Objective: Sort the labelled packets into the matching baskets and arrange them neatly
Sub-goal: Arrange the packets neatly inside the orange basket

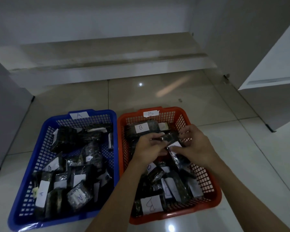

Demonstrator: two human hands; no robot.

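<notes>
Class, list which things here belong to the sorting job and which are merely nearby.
Job: blue basket A, red basket B, packet held by left hand and right hand.
Nearby: cupboard door, floor tiles.

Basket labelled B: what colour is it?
Orange-red basket, clearest in the head view.

Both the blue basket (45, 141) and the red basket (208, 181) are smooth plastic lattice. The packets (64, 138) are crinkly, glossy film with matt paper labels (141, 127). The floor tiles (141, 94) shine, polished.
</notes>
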